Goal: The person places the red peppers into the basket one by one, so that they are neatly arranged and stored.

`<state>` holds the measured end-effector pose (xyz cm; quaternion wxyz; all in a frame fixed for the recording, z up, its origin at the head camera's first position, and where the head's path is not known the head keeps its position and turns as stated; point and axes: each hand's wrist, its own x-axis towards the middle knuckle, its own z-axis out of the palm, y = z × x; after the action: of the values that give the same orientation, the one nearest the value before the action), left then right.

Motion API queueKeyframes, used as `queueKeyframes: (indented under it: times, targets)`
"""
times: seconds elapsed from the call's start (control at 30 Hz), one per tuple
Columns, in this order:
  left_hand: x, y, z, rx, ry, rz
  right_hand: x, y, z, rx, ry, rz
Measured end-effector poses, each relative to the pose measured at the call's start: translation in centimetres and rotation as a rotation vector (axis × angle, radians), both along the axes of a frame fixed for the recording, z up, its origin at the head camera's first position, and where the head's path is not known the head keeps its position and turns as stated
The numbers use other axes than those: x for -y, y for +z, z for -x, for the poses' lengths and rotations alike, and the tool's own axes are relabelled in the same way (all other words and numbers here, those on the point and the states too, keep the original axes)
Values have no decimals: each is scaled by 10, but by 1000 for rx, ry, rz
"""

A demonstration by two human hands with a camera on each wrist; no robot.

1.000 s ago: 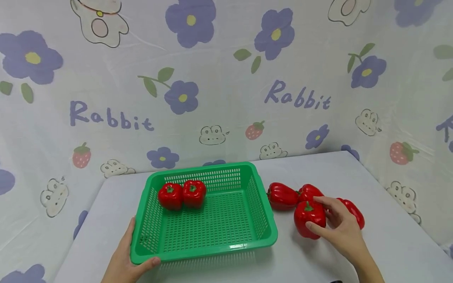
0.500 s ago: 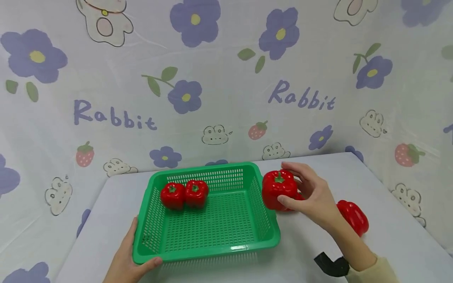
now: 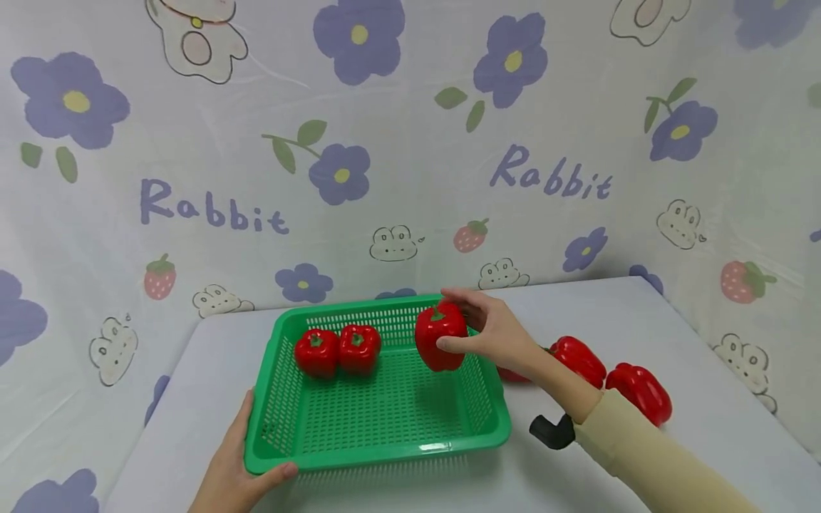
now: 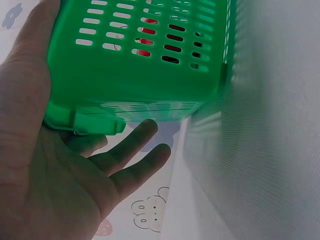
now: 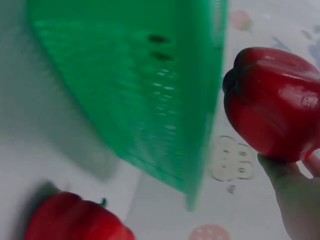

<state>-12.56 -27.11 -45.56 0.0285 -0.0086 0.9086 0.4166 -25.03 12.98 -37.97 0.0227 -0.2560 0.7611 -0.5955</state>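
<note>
A red bell pepper (image 3: 442,338) with a green stem is pinched between the thumb and fingers of my right hand (image 3: 497,328), over the right part of the green plastic basket (image 3: 359,462). The right wrist view shows this pepper (image 5: 275,105) above the basket's rim. Inside the basket, at the back left, two more red peppers (image 3: 317,353) stand side by side. My left hand (image 3: 227,463) holds the basket's front-left corner, thumb on the front rim. In the left wrist view, several of its fingers (image 4: 142,165) stretch out beyond the rim.
Right of the basket lie red peppers (image 3: 577,360) on the white table (image 3: 641,313), one partly hidden behind my right forearm. A black curved piece (image 3: 551,431) sticks out by the right sleeve (image 3: 648,449). A patterned cloth (image 3: 410,178) hangs behind the table.
My right hand has carried the pepper up and left, from among the peppers on the table to over the basket. The left hand keeps its hold on the corner.
</note>
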Motion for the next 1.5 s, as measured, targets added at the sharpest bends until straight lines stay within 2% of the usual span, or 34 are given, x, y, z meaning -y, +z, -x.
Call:
queueKeyframes:
  times: [0.13, 0.33, 0.57, 0.83, 1.0, 1.3, 1.5]
  targets:
    - [1, -1, -1, -11, -3, 4, 6, -11, 7, 29, 4, -80]
    - [1, 0, -2, -8, 0, 10, 11, -23, 11, 4, 13, -174]
    - [0, -1, 0, -35, 2, 3, 16, -30, 20, 7, 46, -195]
    - [0, 0, -2, -4, 12, 6, 26, -31, 28, 70, 42, -199]
    - [0, 0, 0, 0, 8, 4, 33, -34, 31, 68, 54, -216]
    - [0, -1, 0, -8, 5, 2, 46, -42, 41, 120, 14, -227]
    - [2, -1, 0, -27, -4, 3, 55, -48, 44, 110, -4, -239]
